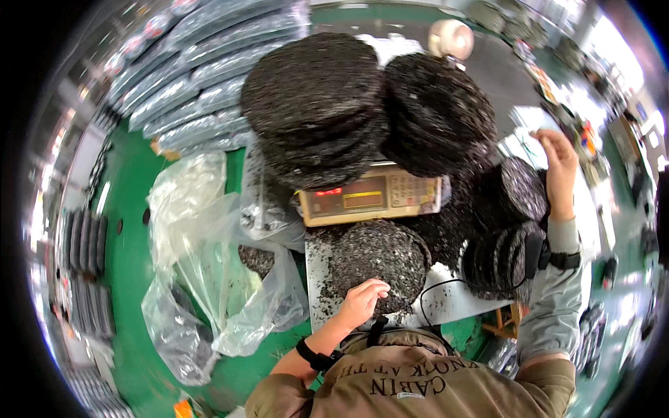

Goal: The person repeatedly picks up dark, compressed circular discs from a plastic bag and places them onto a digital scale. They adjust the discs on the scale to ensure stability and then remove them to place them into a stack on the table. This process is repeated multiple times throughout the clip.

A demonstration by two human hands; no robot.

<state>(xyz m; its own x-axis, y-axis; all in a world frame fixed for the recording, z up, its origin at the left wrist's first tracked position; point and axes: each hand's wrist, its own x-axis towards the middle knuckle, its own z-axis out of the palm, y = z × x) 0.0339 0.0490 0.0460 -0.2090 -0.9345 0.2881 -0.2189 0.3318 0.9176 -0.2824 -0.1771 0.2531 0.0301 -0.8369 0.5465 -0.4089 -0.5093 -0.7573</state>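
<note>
The left hand (361, 303) rests with bent fingers on a small black disc stack (380, 265) at six o'clock, the right hand (561, 164) is open and empty at three o'clock, and tall stacks (313, 104) already crowd the scale (373, 198).

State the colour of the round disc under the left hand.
Black with grey speckles; the disc shows best in the head view.

Black discs (380, 261) flecked with pale specks lie on a white table (446, 303), behind them a beige scale (373, 197) with a red and an amber display, beside clear plastic bags (209, 279) over a green floor (132, 230).
</note>
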